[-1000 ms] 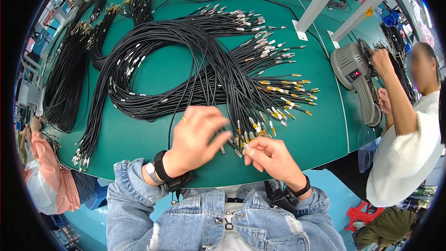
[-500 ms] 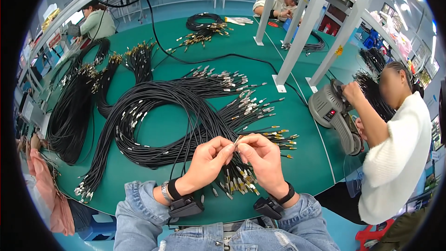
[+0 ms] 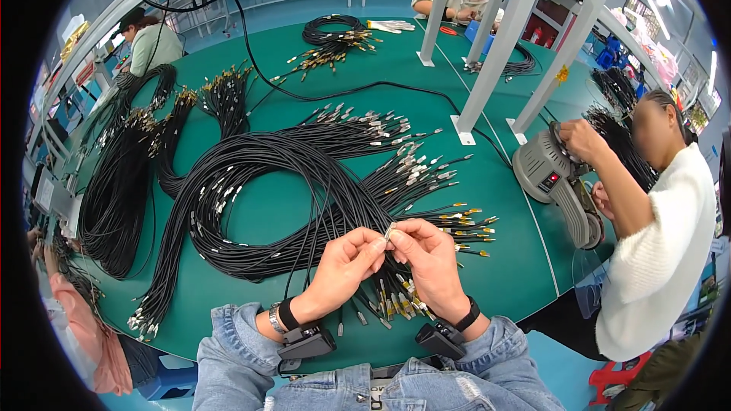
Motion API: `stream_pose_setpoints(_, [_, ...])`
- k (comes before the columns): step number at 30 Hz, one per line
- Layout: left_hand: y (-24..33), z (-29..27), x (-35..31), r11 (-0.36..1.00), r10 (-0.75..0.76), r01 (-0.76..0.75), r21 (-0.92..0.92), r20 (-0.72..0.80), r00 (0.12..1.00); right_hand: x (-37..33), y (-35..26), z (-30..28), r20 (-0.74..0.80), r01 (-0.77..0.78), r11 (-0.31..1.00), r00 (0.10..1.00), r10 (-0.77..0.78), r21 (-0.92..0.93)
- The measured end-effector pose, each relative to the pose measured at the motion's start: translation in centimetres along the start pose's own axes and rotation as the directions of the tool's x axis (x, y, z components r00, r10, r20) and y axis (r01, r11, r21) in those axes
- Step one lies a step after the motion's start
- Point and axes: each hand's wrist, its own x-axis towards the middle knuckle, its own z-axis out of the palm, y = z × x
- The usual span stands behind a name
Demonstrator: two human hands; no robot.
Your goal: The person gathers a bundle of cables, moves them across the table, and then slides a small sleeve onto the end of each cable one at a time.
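In front of my chest, my left hand and my right hand meet fingertip to fingertip. Both pinch a small silvery cable connector between thumb and forefinger, and its lower part is hidden behind the fingers. Beneath and beyond them spreads a big looped bundle of thin black cables. Its ends fan out to the right with silvery connectors and yellow-banded ones. More yellow-banded connectors lie just under my hands.
More black cable bundles lie at the left of the green table. At right a person works at a grey machine. Grey metal posts rise from the table; a black power cord crosses it.
My fingers stay pinched together, and more of the silvery connector now shows above them. The view has shifted slightly. The person at the far left has leaned forward.
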Motion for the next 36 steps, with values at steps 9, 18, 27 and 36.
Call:
stream_pose_setpoints(9, [-1.4, -0.4, -0.2, 0.983, 0.12, -0.118, 0.142, -0.009, 0.993, -0.2, 0.4, 0.4, -0.009, 0.0, 0.994, 1.0, 0.001, 0.107])
stream_pose_setpoints(18, [-1.9, 0.0, -0.2, 0.978, 0.164, -0.153, 0.142, -0.07, 0.984, -0.4, 0.8, 1.0, -0.018, 0.056, 0.992, 0.998, -0.054, 0.111])
stream_pose_setpoints(27, [-1.7, -0.2, -0.2, 0.975, 0.171, -0.162, 0.15, -0.05, 0.984, -0.6, 1.1, 0.9, -0.019, 0.039, 0.99, 0.999, -0.037, 0.132])
stream_pose_setpoints(36, [-1.8, 0.3, -0.2, 0.975, 0.194, -0.184, 0.123, -0.079, 0.978, -0.7, 1.2, 1.0, -0.034, 0.045, 0.988, 0.999, -0.04, 0.147])
